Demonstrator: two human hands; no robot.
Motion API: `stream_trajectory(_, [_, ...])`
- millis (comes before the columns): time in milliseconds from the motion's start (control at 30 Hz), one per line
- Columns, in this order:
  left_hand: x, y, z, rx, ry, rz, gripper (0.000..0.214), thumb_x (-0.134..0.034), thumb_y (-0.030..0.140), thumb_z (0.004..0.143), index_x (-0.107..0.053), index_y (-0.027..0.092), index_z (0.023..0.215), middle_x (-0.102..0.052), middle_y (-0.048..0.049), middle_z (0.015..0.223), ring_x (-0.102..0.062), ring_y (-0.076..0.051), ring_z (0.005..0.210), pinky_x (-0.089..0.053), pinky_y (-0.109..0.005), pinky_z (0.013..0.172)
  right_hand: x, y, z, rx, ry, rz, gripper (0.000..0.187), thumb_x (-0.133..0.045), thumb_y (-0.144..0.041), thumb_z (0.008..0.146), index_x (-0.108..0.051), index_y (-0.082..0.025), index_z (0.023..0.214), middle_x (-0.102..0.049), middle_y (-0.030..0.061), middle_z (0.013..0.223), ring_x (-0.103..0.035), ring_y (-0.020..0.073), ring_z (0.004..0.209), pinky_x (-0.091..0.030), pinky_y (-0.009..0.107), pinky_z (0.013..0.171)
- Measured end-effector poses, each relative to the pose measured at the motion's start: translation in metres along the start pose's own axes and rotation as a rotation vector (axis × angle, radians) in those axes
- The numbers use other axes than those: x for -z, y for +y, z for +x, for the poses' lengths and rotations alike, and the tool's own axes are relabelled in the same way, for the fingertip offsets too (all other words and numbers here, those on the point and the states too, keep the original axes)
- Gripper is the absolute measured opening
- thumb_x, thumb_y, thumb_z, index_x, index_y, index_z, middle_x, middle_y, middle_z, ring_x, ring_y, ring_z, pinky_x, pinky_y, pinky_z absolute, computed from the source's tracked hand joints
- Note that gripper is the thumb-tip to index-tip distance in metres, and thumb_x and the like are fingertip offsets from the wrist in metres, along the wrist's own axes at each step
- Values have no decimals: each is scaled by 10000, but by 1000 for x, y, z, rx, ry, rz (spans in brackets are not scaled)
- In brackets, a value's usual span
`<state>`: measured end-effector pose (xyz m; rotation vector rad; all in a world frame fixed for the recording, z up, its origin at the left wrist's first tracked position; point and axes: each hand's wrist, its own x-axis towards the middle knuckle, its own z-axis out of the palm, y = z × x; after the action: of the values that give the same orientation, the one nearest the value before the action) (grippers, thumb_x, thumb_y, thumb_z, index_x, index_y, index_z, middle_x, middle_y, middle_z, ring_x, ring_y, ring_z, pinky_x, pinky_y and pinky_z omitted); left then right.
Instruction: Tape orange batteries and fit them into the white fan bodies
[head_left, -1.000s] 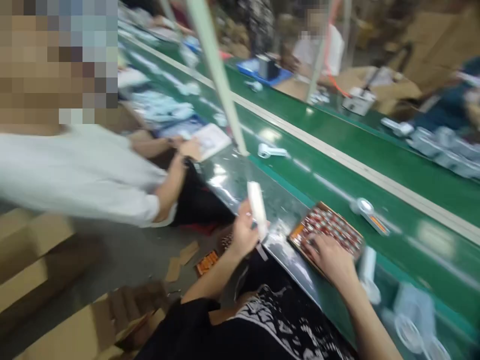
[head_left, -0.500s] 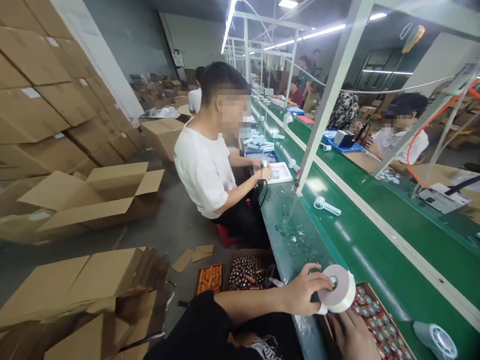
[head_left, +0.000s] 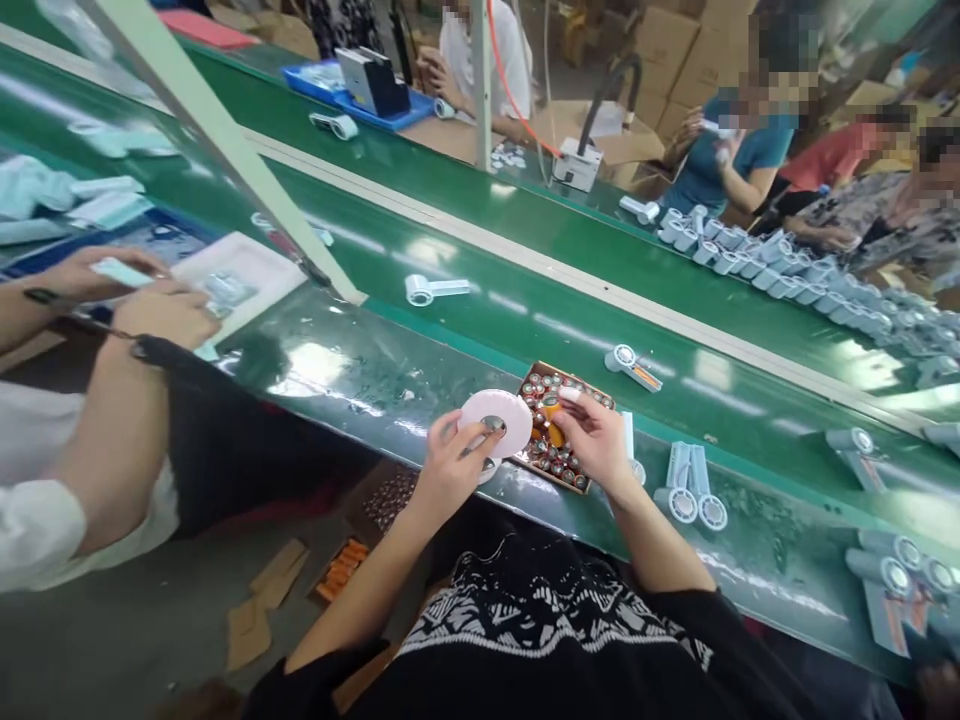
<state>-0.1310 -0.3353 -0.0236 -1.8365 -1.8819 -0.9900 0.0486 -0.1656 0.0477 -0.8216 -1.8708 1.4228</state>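
My left hand (head_left: 450, 465) is closed around a roll of pale pink-white tape (head_left: 514, 425), with its fingers at the core. My right hand (head_left: 600, 445) pinches an orange cylindrical battery (head_left: 555, 432) between thumb and fingers, close to the roll. A white covering wraps one right fingertip. Below and behind both hands lies a cardboard box (head_left: 586, 486) of upright batteries with reddish edges. Beside my right wrist a light-blue handheld fan body (head_left: 628, 432) is partly hidden.
Two fan bodies (head_left: 696, 490) lie to the right on the green bench, and more sit on the conveyor belt (head_left: 517, 345). A slanted metal post (head_left: 225, 150) rises at left. A co-worker's hands (head_left: 165, 310) work over a white tray (head_left: 281, 265). Orange batteries (head_left: 341, 568) are boxed below.
The view has swung right and down onto the bench. My left hand still holds the tape roll, now in front of me. My right hand now has an orange battery between its fingers.
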Motion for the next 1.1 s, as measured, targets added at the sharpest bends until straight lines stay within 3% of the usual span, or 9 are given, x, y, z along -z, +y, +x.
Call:
stream_trajectory(200, [2,1,2,-61,-65,21,541,-721,-3,852,-746,257,1325,-742,-92,1172,-494,-360,1355,-584,-472,1058,5,-8,3,50,-215,-359,330,-552,-409,1050,-790,-179,1052,-779,46,831,-690,191,735,-536,296,751])
stream_trajectory(367, [2,4,12,-67,-89,34,554,-726,-7,849,-745,258,1335,-751,-85,1169,-519,-344,1315,-572,-435,1040,16,4,7,-109,-337,-167,308,-738,-454,915,-734,-184,1063,-787,45,934,-723,208,859,-579,314,831])
stream_trajectory(533, [-12,27,28,-27,78,41,477,-850,156,869,-733,221,1327,-741,-95,1059,-514,-349,1209,-491,-534,1108,-17,23,-6,-190,207,456,580,-868,-498,765,-672,-198,1220,-781,132,1260,-749,274,1176,-608,424,1054])
stream_trajectory(633, [-25,51,32,36,158,-43,533,-908,275,847,-725,224,1344,-703,-99,967,-536,-346,1162,-480,-546,1074,-36,25,-12,-143,446,595,583,-863,-526,791,-654,-213,1236,-769,148,1283,-728,288,1233,-596,471,1097])
stream_trajectory(700, [-30,69,31,60,156,-109,535,-928,278,825,-735,225,1321,-681,-92,934,-553,-337,1140,-496,-507,1025,-27,19,-4,-124,435,612,527,-867,-511,798,-665,-220,1189,-780,140,1229,-738,296,1205,-613,483,1074])
stream_trajectory(800, [-30,81,21,-51,42,-241,457,-907,288,843,-749,220,1267,-672,-75,912,-585,-304,1087,-527,-461,986,28,-1,24,80,488,553,425,-798,-472,880,-668,-249,1219,-749,103,1269,-704,271,1271,-614,450,1079])
stream_trajectory(867, [-24,63,7,-103,1,-238,380,-860,280,881,-748,221,1239,-673,-68,918,-608,-283,1039,-536,-452,966,80,-14,39,295,640,434,448,-672,-487,974,-620,-304,1380,-660,68,1433,-612,246,1410,-586,443,1120])
stream_trajectory(967, [-14,-10,-25,101,108,8,292,-840,282,879,-765,214,1152,-658,-95,964,-625,-318,1067,-516,-509,986,139,-19,30,367,758,267,558,-648,-500,990,-537,-367,1520,-542,51,1586,-556,255,1471,-573,465,1128])
stream_trajectory(1100, [-12,-104,-65,332,-19,88,318,-758,422,918,-775,189,1135,-673,-135,1038,-611,-366,1154,-500,-568,1055,149,11,-29,212,796,366,667,-861,-453,840,-602,-333,1444,-701,92,1405,-740,229,1176,-633,403,1002])
